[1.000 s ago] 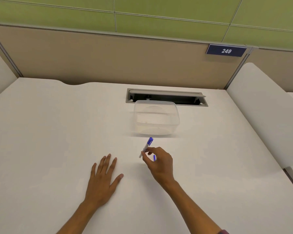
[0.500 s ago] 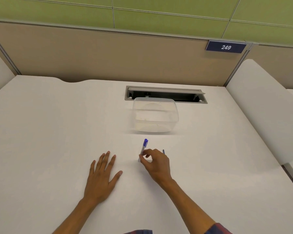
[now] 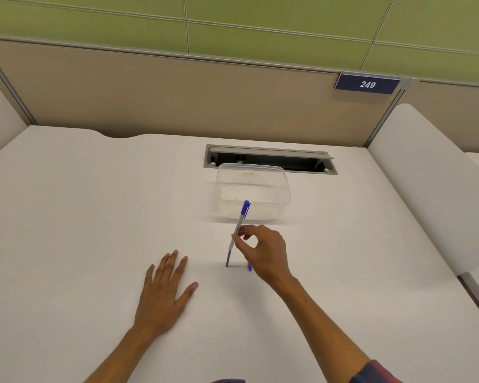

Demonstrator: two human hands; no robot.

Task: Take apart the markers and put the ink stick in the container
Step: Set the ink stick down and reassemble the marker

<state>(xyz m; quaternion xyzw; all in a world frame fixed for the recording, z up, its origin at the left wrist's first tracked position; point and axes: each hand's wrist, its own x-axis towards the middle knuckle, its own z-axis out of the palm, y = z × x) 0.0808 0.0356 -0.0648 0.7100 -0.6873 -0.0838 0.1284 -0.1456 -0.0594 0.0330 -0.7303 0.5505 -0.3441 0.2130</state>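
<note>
Blue-capped, one marker (image 3: 239,230) was pinched by the right hand (image 3: 263,251); one container (image 3: 253,193) at twelve o'clock; left hand (image 3: 162,295) lay flat, at nine o'clock.

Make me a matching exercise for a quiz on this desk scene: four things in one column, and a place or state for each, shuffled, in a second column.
Column A
1. marker
2. left hand
3. clear plastic container
4. number plate 249

Column B
a. lies flat on the white desk, fingers straight
b. fixed to the beige partition, upper right
c. pinched in the right hand, blue cap up, tilted
d. stands on the desk just in front of the cable slot

Pairs: 1-c, 2-a, 3-d, 4-b
</note>
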